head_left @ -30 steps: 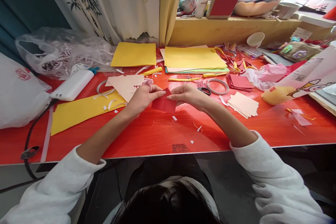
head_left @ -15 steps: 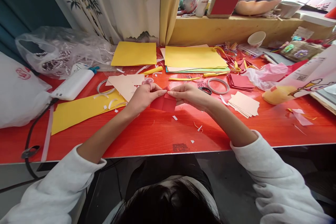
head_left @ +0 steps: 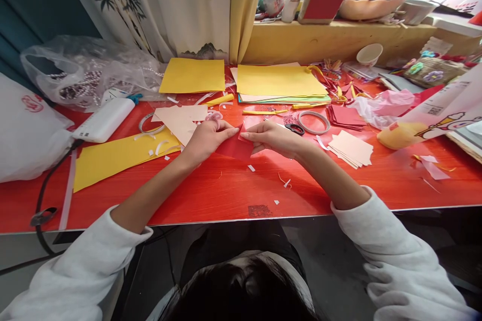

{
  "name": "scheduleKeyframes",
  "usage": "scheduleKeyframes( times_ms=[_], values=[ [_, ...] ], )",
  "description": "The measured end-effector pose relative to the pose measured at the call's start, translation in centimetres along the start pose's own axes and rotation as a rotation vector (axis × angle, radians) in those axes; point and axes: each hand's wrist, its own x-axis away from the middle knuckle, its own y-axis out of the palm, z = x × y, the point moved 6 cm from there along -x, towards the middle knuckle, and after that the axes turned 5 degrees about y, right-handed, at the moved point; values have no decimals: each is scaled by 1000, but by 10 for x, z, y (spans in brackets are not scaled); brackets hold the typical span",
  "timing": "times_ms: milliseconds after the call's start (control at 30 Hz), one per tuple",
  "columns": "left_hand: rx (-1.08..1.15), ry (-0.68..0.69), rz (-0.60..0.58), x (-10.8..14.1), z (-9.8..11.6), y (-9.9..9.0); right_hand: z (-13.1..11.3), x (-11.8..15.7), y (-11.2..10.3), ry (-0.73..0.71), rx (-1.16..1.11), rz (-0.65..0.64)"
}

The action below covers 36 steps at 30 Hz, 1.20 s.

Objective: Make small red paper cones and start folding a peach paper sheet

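Note:
A small piece of red paper is held up between my two hands, above the middle of the red table. My left hand pinches its left part between thumb and fingers. My right hand pinches the opposite part, with the thumb tip close to the left thumb. Part of the paper is hidden behind the fingers. Just beyond my right hand lie black-handled scissors, partly covered by it. Cream paper pieces lie beside my left hand.
Yellow sheets and a yellow-topped paper stack lie at the back. Tape rolls, red squares and cream squares are on the right. A yellow strip, a white power strip and plastic bags occupy the left.
The red paper has tilted and turned slightly in my fingers, and its lower edge looks different. The thumbs are a little farther apart. Both hands stay in nearly the same place.

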Motion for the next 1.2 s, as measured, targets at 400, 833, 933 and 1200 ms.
scheduleKeyframes(
  times_ms=[400, 833, 933, 1200],
  values=[
    [35, -9, -3, 1, 0, 3, 4, -5, -4, -19, 26, 9],
    [28, 8, -25, 2, 1, 5, 2, -4, -4, -22, 35, 16],
    [23, 13, -29, 2, 1, 5, 2, -4, -4, -14, 35, 15],
    [31, 15, 21, 4, 7, -1, 3, -2, -4, -28, -21, -55]
  ],
)
